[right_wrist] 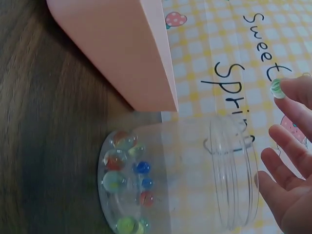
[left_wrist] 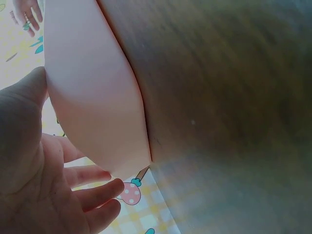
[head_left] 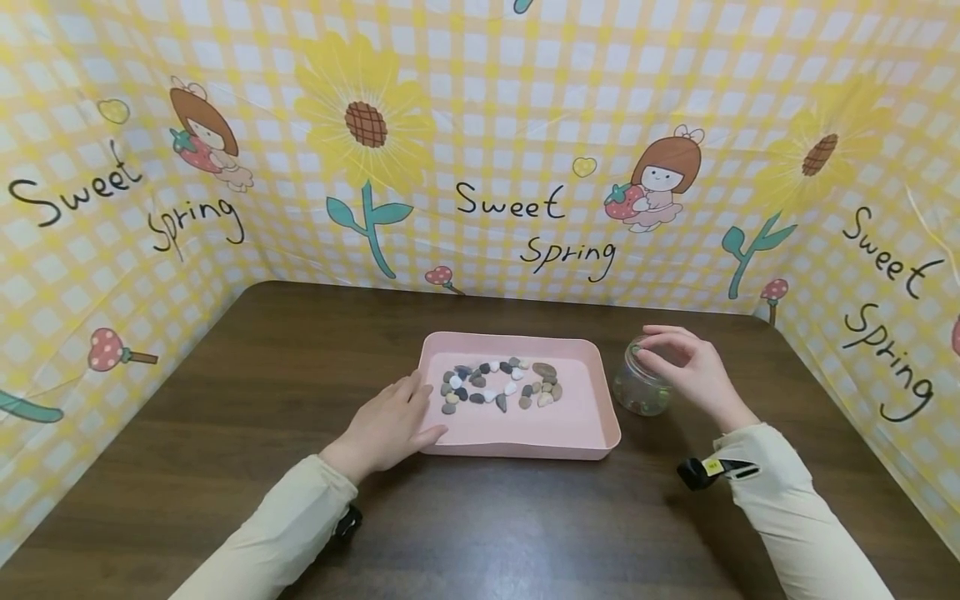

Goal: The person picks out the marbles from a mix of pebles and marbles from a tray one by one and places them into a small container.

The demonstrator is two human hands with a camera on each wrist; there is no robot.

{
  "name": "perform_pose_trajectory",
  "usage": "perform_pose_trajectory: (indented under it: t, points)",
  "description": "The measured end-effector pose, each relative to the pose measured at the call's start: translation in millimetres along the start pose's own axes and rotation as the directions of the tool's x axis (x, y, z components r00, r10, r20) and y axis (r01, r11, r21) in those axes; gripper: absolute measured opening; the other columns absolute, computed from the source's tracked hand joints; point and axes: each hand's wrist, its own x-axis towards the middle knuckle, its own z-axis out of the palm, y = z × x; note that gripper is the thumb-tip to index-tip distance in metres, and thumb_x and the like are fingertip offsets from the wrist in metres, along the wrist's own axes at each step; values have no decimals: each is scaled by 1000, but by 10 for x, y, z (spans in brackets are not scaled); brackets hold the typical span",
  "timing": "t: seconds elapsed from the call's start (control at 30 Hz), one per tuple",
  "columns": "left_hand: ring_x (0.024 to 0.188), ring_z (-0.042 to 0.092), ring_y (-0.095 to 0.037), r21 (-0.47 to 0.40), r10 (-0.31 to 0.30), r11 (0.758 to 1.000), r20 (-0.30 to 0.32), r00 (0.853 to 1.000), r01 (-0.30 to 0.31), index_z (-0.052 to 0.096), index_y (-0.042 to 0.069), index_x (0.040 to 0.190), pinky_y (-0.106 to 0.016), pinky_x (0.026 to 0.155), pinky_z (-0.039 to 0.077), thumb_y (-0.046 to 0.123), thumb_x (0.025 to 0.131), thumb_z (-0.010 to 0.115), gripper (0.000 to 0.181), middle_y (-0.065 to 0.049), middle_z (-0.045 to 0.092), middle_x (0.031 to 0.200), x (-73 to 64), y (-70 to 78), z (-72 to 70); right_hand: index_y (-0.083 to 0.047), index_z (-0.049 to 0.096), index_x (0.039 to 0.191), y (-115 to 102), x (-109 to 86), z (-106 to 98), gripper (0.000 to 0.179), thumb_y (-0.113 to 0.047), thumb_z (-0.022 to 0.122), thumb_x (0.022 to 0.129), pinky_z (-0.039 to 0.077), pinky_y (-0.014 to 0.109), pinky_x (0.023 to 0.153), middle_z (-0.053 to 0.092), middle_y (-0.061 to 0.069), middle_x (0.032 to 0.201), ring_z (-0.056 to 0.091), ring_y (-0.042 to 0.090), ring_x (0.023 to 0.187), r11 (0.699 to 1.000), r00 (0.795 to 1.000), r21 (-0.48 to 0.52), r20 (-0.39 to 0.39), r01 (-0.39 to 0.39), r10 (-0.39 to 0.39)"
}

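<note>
My right hand (head_left: 696, 373) is over the mouth of a clear jar (head_left: 642, 392) to the right of the pink tray (head_left: 517, 442). Between thumb and finger it pinches a glass marble (right_wrist: 277, 88) with green streaks, above the rim. Several marbles (right_wrist: 115, 181), some orange, blue and green, lie at the jar's bottom. My left hand (head_left: 384, 423) rests against the tray's left end, its fingers relaxed and the thumb at the near corner. In the tray, small pebbles (head_left: 491, 396) in grey, black, white and tan form a looped outline with a pointed shape on each side.
The tray and jar stand on a dark wooden table (head_left: 525, 525). A yellow checked cloth (head_left: 487, 125) with printed flowers and lettering hangs behind and along both sides. Bare tray floor (head_left: 495, 432) shows in front of the pebbles.
</note>
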Motion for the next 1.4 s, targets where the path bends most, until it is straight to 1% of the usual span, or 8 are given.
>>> perform_pose_trajectory:
  t: [0.13, 0.27, 0.37, 0.53, 0.6, 0.8, 1.1, 1.4]
  points:
    - [127, 45, -42, 1, -4, 1000, 4, 1000, 4, 46, -4, 133, -50, 103, 40, 51, 90, 50, 69, -28, 38, 143, -1, 1, -2, 2, 68, 98, 50, -17, -20, 19, -13, 67, 85, 36, -1, 90, 52, -30, 108, 47, -17, 107, 1000, 999, 25, -33, 2, -2]
    - [127, 45, -42, 8, 3, 1000, -2, 1000, -3, 47, -5, 132, -50, 103, 40, 50, 91, 50, 69, -28, 38, 142, 3, -3, 2, 1, 68, 97, 81, -42, -37, 18, -12, 69, 84, 32, -2, 91, 52, -28, 108, 44, -18, 106, 1000, 997, -29, -74, 1, -3]
    - [127, 45, -42, 10, 8, 1000, -3, 1000, -8, 47, -5, 132, -50, 103, 40, 50, 91, 50, 69, -29, 38, 142, 9, -7, 8, -2, 69, 95, 120, -62, -43, 17, -14, 70, 83, 29, -1, 89, 59, -11, 114, 43, -16, 106, 993, 995, -113, -101, -15, 3]
    - [128, 44, -42, 3, 2, 1000, 9, 1000, -2, 46, -4, 133, -50, 104, 39, 50, 91, 50, 69, -28, 37, 143, 15, -8, 15, -1, 69, 94, 209, -81, -45, 17, -15, 69, 84, 30, 4, 87, 61, 18, 119, 53, 13, 110, 982, 991, -185, -129, -44, 20]
    - [128, 44, -42, 2, -1, 1000, 11, 1000, 1, 46, -4, 133, -50, 104, 39, 50, 91, 49, 69, -28, 37, 143, 15, -7, 16, 0, 68, 94, 227, -85, -48, 18, -15, 68, 84, 32, 7, 85, 61, 20, 119, 53, 26, 109, 977, 989, -204, -142, -59, 30]
    - [129, 43, -41, 1, -6, 1000, 20, 1000, 6, 46, -4, 134, -50, 104, 39, 50, 91, 49, 69, -28, 36, 144, 10, -4, 14, 3, 68, 95, 231, -91, -69, 20, -13, 67, 84, 37, 22, 84, 62, 23, 117, 55, 36, 110, 968, 979, -219, -184, -124, 84]
    - [128, 44, -42, 1, -1, 1000, 13, 1000, 1, 46, -4, 133, -50, 104, 39, 50, 91, 50, 69, -28, 37, 144, 1, -3, 15, 3, 69, 96, 220, -82, -92, 21, -14, 65, 84, 38, 22, 79, 63, 24, 114, 56, 33, 105, 941, 960, -257, -229, -220, 162]
    - [127, 45, -42, 6, 11, 1000, 1, 1000, -11, 47, -5, 132, -49, 104, 40, 48, 91, 50, 67, -29, 38, 142, -6, -4, 0, 4, 67, 98, 193, -61, -98, 22, -13, 63, 84, 41, 35, 81, 62, 27, 110, 58, 38, 103, 928, 942, -255, -270, -272, 202]
